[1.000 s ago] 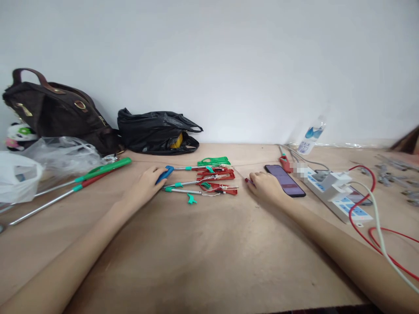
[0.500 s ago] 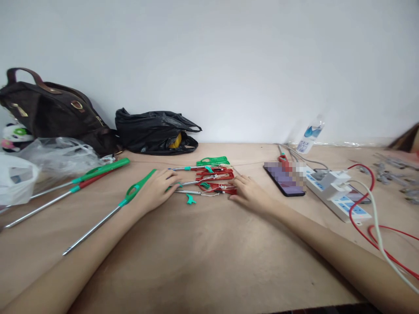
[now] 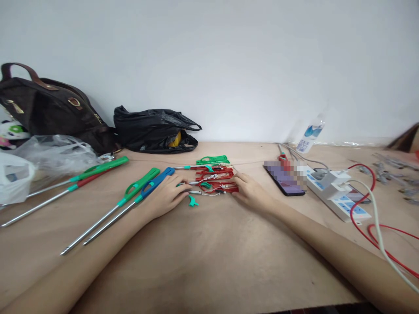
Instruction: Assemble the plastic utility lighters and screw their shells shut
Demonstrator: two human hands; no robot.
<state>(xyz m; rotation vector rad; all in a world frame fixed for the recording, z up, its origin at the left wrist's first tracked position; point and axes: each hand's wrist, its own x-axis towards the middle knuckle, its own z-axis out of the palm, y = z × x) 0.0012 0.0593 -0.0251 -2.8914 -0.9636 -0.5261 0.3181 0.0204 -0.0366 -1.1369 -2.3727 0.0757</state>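
Straightening the nearest opened red lighter seems in hand: it lies at twelve o'clock on the tabletop, between left hand and right hand; whether either pinches, I cannot tell. Next calls for steadying both ends.

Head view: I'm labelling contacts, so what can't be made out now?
All in head view:
Left grip: its own back hides what, if anything, it holds.
Right grip: likewise hides any contact beneath.
Phone: pixelation masks much of it.
Panda toy: left edge cuts it off.
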